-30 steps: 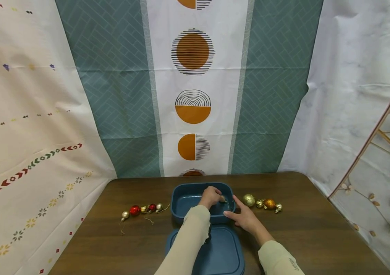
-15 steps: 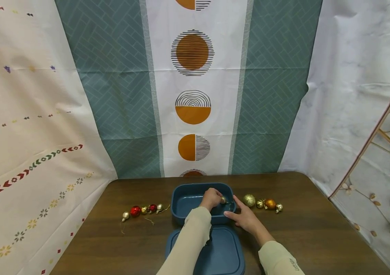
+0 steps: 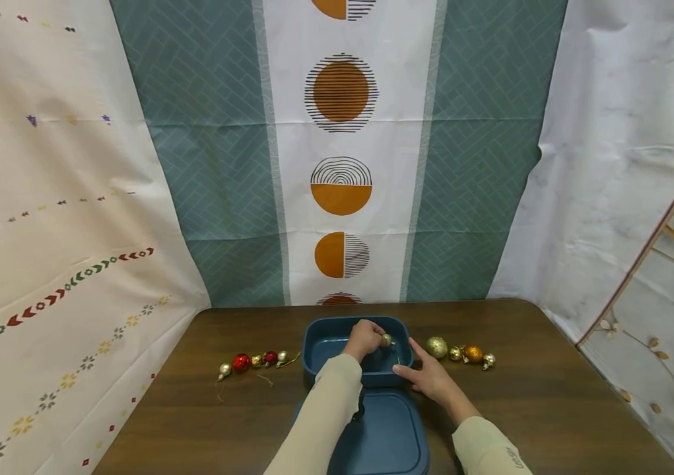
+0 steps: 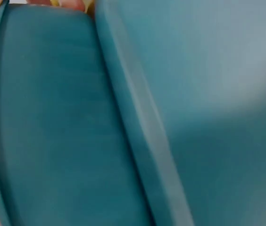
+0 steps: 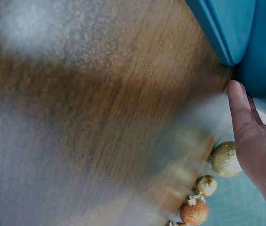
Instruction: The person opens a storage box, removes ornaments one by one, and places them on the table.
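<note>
In the head view my left hand (image 3: 363,340) reaches into a dark blue rectangular box (image 3: 319,377) and pinches a small gold bauble (image 3: 387,340) near the box's right end. A thin string hangs below the bauble. My right hand (image 3: 432,379) rests against the box's right side, thumb near the front corner, fingers along the wall. The right wrist view shows that straight thumb (image 5: 236,101) touching the box. Only fingertips (image 4: 71,4) of the left hand show in the left wrist view, over the box wall (image 4: 53,117). My left forearm covers part of the blue lid (image 3: 387,435).
Left of the box lies a row of small gold and red baubles (image 3: 241,362), some with loose strings. On the right, another row holds a glittery gold bauble (image 3: 436,347), an orange bauble (image 3: 473,353) and smaller gold ones. Fabric hangs behind the brown wooden table (image 3: 527,389).
The head view has shifted slightly. The gold bauble, partly hidden by the left fingers a second ago, now shows more fully. The right hand stays at the box's side.
</note>
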Demonstrator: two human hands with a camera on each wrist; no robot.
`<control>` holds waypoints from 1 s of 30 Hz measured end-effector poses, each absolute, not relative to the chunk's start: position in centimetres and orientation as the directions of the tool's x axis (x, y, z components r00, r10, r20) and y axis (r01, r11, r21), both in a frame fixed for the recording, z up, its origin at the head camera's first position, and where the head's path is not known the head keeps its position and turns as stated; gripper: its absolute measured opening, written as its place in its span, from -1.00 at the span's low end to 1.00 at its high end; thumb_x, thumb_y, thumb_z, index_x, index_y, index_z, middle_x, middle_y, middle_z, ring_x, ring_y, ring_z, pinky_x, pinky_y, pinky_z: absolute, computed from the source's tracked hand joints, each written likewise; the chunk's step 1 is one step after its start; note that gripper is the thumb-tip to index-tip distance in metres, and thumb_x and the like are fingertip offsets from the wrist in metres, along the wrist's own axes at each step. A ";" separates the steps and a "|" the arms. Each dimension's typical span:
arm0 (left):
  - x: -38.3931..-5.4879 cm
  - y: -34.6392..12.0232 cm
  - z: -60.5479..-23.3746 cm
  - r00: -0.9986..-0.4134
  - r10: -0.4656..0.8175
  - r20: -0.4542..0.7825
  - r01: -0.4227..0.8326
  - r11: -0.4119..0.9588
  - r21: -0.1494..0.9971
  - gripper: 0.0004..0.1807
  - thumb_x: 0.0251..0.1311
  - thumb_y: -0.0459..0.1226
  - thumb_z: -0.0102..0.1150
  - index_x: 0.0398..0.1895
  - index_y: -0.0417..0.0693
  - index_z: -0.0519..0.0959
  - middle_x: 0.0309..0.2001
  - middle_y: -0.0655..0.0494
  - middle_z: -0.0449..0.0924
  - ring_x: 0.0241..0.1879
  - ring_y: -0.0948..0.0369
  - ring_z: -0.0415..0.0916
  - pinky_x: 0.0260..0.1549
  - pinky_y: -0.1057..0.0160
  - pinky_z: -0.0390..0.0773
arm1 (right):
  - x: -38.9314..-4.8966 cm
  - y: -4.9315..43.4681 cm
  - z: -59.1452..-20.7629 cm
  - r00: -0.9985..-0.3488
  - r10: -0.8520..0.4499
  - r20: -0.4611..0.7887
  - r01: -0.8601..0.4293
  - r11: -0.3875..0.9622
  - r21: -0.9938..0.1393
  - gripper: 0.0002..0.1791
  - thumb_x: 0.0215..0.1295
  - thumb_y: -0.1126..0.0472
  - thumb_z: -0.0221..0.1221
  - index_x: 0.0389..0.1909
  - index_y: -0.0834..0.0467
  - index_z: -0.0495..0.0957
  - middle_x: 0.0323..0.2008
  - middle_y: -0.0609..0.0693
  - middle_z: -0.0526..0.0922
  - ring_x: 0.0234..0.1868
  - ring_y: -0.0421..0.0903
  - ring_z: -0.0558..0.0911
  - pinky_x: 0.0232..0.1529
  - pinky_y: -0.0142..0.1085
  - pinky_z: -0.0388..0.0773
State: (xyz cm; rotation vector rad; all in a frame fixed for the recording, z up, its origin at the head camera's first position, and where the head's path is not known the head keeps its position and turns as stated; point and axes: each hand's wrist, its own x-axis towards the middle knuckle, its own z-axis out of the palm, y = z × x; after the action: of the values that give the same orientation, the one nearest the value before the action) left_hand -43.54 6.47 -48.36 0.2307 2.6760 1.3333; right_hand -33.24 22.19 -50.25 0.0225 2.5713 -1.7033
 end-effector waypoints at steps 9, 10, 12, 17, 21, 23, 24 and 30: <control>-43.2 4.3 -46.1 -0.975 0.224 -0.017 0.116 0.567 0.816 -0.81 0.19 -0.28 0.38 -0.17 -0.17 0.71 -0.22 0.04 0.63 -0.21 0.11 0.54 -0.04 0.03 0.59 | -33.0 22.4 -50.0 -0.998 -0.033 -0.055 0.038 0.388 -0.921 -0.04 0.31 0.05 0.32 0.58 0.14 -0.03 0.40 0.50 0.12 0.05 0.18 0.62 -0.12 0.01 0.64; -43.2 4.1 -45.9 -0.974 0.224 -0.013 0.118 0.561 0.819 -0.81 0.20 -0.28 0.37 -0.16 -0.18 0.71 -0.21 0.04 0.62 -0.21 0.10 0.54 -0.04 0.03 0.59 | -33.0 22.4 -50.0 -0.998 -0.034 -0.054 0.037 0.386 -0.922 -0.03 0.31 0.05 0.32 0.58 0.14 -0.03 0.40 0.51 0.12 0.04 0.18 0.62 -0.12 0.01 0.64; -43.2 3.5 -45.3 -0.974 0.226 0.000 0.126 0.547 0.828 -0.81 0.21 -0.29 0.36 -0.14 -0.18 0.71 -0.19 0.03 0.62 -0.20 0.10 0.53 -0.04 0.03 0.59 | -33.0 22.4 -50.0 -0.998 -0.032 -0.053 0.036 0.385 -0.922 -0.04 0.31 0.05 0.32 0.57 0.14 -0.02 0.40 0.50 0.13 0.04 0.18 0.62 -0.11 0.01 0.64; -43.4 2.0 -44.1 -0.971 0.234 0.040 0.158 0.514 0.843 -0.79 0.21 -0.30 0.37 -0.13 -0.21 0.71 -0.16 0.00 0.61 -0.19 0.08 0.54 -0.06 0.03 0.60 | -33.1 22.4 -50.1 -0.998 -0.035 -0.044 0.027 0.389 -0.921 -0.05 0.33 0.08 0.30 0.57 0.15 -0.03 0.40 0.51 0.11 0.05 0.19 0.61 -0.11 0.02 0.64; -43.7 0.6 -43.2 -0.973 0.225 0.059 0.170 0.514 0.841 -0.78 0.21 -0.30 0.37 -0.12 -0.20 0.71 -0.14 0.00 0.62 -0.19 0.07 0.54 -0.10 0.06 0.60 | -33.0 22.4 -50.1 -0.998 -0.041 -0.045 0.026 0.388 -0.921 -0.02 0.30 0.05 0.32 0.57 0.15 -0.03 0.42 0.51 0.06 0.08 0.22 0.60 -0.10 0.03 0.64; -43.7 -0.2 -42.9 -0.974 0.217 0.064 0.171 0.519 0.837 -0.78 0.22 -0.29 0.36 -0.10 -0.19 0.71 -0.13 0.01 0.62 -0.19 0.08 0.52 -0.09 0.07 0.59 | -32.9 22.4 -50.1 -0.998 -0.044 -0.045 0.025 0.389 -0.921 0.00 0.28 0.02 0.34 0.58 0.15 -0.04 0.43 0.51 0.03 0.10 0.24 0.59 -0.09 0.03 0.63; -43.7 -0.6 -42.7 -0.976 0.210 0.060 0.163 0.519 0.839 -0.77 0.23 -0.28 0.35 -0.09 -0.18 0.71 -0.14 0.01 0.62 -0.18 0.07 0.51 -0.07 0.06 0.58 | -32.9 22.4 -50.0 -0.998 -0.046 -0.046 0.025 0.390 -0.921 0.00 0.28 0.02 0.34 0.58 0.15 -0.04 0.43 0.51 0.03 0.10 0.25 0.59 -0.09 0.04 0.63; -43.4 -3.7 -41.8 -0.982 0.181 0.057 0.146 0.524 0.839 -0.72 0.25 -0.26 0.33 -0.03 -0.20 0.67 -0.11 -0.03 0.63 -0.12 0.02 0.52 0.03 0.00 0.54 | -32.6 22.2 -49.8 -0.997 -0.057 -0.043 0.017 0.400 -0.916 0.02 0.27 -0.01 0.34 0.58 0.16 -0.06 0.38 0.55 0.12 0.09 0.25 0.59 -0.08 0.04 0.62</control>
State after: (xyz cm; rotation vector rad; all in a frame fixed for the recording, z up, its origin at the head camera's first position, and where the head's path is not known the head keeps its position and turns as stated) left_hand -43.41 -3.65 -41.82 0.2907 2.7093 1.4872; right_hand -32.63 22.24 -49.85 -0.0367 2.5714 -1.6845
